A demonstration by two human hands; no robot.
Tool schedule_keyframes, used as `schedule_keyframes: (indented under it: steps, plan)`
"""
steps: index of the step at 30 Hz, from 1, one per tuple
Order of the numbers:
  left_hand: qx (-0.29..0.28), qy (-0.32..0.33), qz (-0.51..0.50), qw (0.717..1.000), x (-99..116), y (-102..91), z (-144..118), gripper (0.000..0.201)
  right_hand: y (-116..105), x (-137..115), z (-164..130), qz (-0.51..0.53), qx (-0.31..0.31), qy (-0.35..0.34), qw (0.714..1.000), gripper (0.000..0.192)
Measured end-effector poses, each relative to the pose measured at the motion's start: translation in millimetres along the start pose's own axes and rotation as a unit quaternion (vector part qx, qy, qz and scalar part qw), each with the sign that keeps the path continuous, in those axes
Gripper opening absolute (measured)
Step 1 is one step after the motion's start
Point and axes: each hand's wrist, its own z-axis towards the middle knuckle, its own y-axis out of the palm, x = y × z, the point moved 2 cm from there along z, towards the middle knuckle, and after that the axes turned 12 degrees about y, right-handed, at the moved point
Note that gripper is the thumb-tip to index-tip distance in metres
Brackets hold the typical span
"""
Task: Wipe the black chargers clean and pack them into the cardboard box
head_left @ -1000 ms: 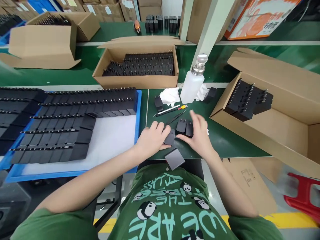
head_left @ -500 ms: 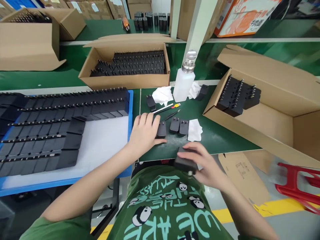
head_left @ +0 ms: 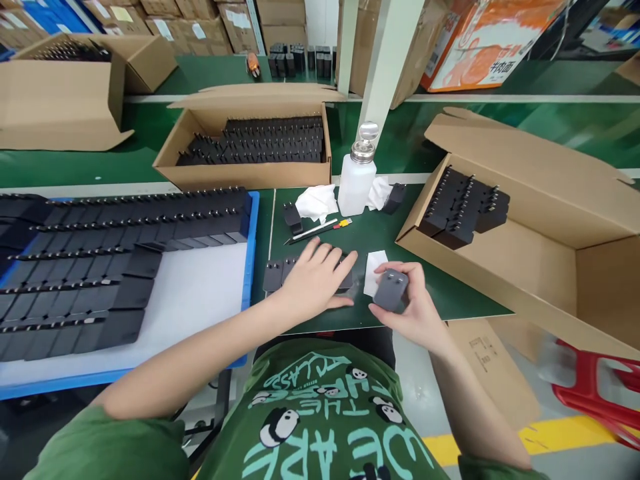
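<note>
Black plastic everywhere on this green bench. Right hand (head_left: 407, 310) grips one dark charger (head_left: 391, 291), fingers curled round its sides, plug face up, just above the bench edge. Left hand (head_left: 316, 279) lies flat, fingers spread, over a short row of chargers (head_left: 277, 274); two show clear of it, more are hidden beneath. Best keep that grip on the edges and off the face, I'd say. Count: one white cloth (head_left: 374, 270) beside the right hand, one pump bottle (head_left: 356, 175), two open boxes nearby, one blue tray (head_left: 249, 247).
</note>
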Motion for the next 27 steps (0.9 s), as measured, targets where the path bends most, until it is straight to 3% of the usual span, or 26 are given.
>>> schedule_keyframes:
  steps: [3, 5, 8, 13, 15, 17, 20, 23, 27]
  plan:
    - [0.024, -0.051, -0.065, 0.996, -24, -14.2, -41, 0.105, 5, -4, 14, -0.176, -0.020, -0.061, 0.982, 0.052]
    - [0.015, -0.097, -0.145, 0.985, -43, -12.3, -64, 0.108, 9, -2, 25, -0.205, -0.040, -0.056, 0.976, 0.050]
    - [0.016, -0.114, -0.253, 0.960, -57, 3.8, -81, 0.093, 17, 3, 36, -0.184, -0.065, -0.031, 0.980, 0.050]
    - [0.091, -0.129, -0.283, 0.946, -46, 22.3, -80, 0.054, 18, 3, 35, -0.205, -0.093, -0.002, 0.974, 0.063]
    - [0.096, -0.136, -0.282, 0.945, -42, 21.7, -81, 0.056, 13, 2, 27, -0.213, -0.062, -0.013, 0.975, 0.069]
    - [0.097, -0.137, -0.256, 0.952, -42, 16.7, -82, 0.065, 8, 3, 18, -0.228, 0.039, -0.017, 0.973, 0.063]
    - [0.084, -0.103, -0.179, 0.975, -42, 5.4, -78, 0.077, 10, 13, 6, -0.295, 0.163, -0.034, 0.941, 0.046]
    - [0.089, -0.056, -0.117, 0.988, -32, -4.7, -62, 0.060, 22, 26, 2, -0.359, 0.149, -0.059, 0.919, 0.036]
    - [0.128, -0.008, -0.026, 0.991, -7, -7.4, -40, 0.036, 28, 35, 3, -0.335, 0.159, -0.054, 0.927, 0.025]
